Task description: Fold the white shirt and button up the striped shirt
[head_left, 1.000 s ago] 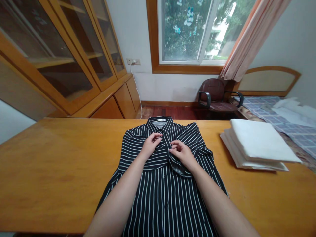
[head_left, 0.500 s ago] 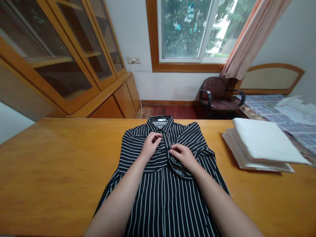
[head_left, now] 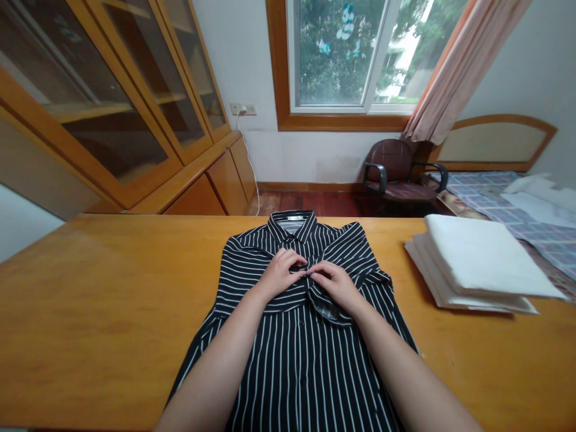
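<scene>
A black shirt with white stripes [head_left: 297, 354] lies flat, front up, on the wooden table [head_left: 90, 300], collar at the far side. My left hand [head_left: 279, 273] and my right hand [head_left: 333, 282] meet at the shirt's front placket just below the collar. Both pinch the fabric edges there, fingertips almost touching. The right front panel is rumpled under my right hand.
A stack of folded white cloth [head_left: 477, 264] sits on the table at the right. Glass-door wooden cabinets [head_left: 112, 108] line the left wall. A brown armchair [head_left: 396, 174] stands under the window, with a bed [head_left: 517, 204] at the far right.
My left hand has moved down and right from the collar to meet my right hand at the placket. The right hand has barely moved.
</scene>
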Motion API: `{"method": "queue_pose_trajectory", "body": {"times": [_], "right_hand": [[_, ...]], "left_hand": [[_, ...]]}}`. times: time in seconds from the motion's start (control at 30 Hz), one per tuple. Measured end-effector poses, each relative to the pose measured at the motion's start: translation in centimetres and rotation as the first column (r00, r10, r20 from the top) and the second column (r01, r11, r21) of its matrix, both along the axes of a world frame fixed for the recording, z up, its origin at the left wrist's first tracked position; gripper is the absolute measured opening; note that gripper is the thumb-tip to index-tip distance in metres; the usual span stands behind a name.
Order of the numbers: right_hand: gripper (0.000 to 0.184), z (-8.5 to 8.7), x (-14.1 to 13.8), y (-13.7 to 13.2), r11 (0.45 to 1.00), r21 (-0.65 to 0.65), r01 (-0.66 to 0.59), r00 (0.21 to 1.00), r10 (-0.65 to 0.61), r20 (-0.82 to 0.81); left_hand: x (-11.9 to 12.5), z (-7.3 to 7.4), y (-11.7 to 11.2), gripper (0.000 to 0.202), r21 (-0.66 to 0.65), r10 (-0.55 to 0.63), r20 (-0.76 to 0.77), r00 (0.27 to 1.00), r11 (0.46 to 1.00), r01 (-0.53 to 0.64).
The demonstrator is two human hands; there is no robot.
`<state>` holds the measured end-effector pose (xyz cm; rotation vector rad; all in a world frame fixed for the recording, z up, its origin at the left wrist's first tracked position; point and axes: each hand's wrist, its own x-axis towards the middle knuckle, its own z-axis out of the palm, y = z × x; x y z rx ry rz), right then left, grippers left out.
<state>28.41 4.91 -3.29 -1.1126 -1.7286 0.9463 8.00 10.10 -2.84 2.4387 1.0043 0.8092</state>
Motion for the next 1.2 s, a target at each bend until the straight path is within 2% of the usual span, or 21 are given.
{"method": "queue_pose_trajectory", "body": {"times": [0.2,0.47,0.57,0.7,0.87,1.0,1.1,1.2], "right_hand": [[0.01,0.2,-0.1,-0.1,1.0,0.0,0.03,0.998,-0.03,0.049],[0.028,0.5,-0.9,-0.2,0.998,0.034,0.054,0.993,-0.057,0.1],[0.032,0.5,-0.9,-0.1,0.997,0.022,0.079,0.994,-0.08,0.073],[0.033,0.3,-0.8,0.0,0.995,0.002,0.097,0.993,-0.097,0.061],[0.037,0.3,-0.8,0.0,0.993,-0.03,0.116,0.993,-0.114,0.042],[0.041,0.5,-1.0,0.0,0.99,-0.04,0.134,0.991,-0.132,0.037],[0.039,0.6,-1.0,0.1,0.988,-0.035,0.152,0.988,-0.15,0.042],[0.031,0.6,-1.0,0.2,0.983,-0.046,0.179,0.983,-0.178,0.042]], "left_hand": [[0.2,-0.4,0.1,0.01,0.006,0.0,-0.03,1.0,1.0,0.0],[0.3,-1.0,0.2,0.012,-0.132,0.144,0.109,0.983,0.983,-0.13],[0.3,-0.7,0.2,0.012,-0.184,0.188,0.166,0.968,0.97,-0.157],[0.3,-0.1,0.3,0.009,-0.185,0.233,0.254,0.939,0.964,-0.19],[0.2,0.7,0.1,0.022,-0.206,0.205,0.306,0.93,0.968,-0.146],[0.5,0.5,-0.2,0.016,-0.272,0.199,0.315,0.928,0.956,-0.113],[0.8,0.1,-0.4,0.013,-0.392,0.218,0.343,0.914,0.917,-0.071],[1.0,-0.1,-0.6,0.015,-0.535,0.211,0.378,0.901,0.844,0.026]]}}
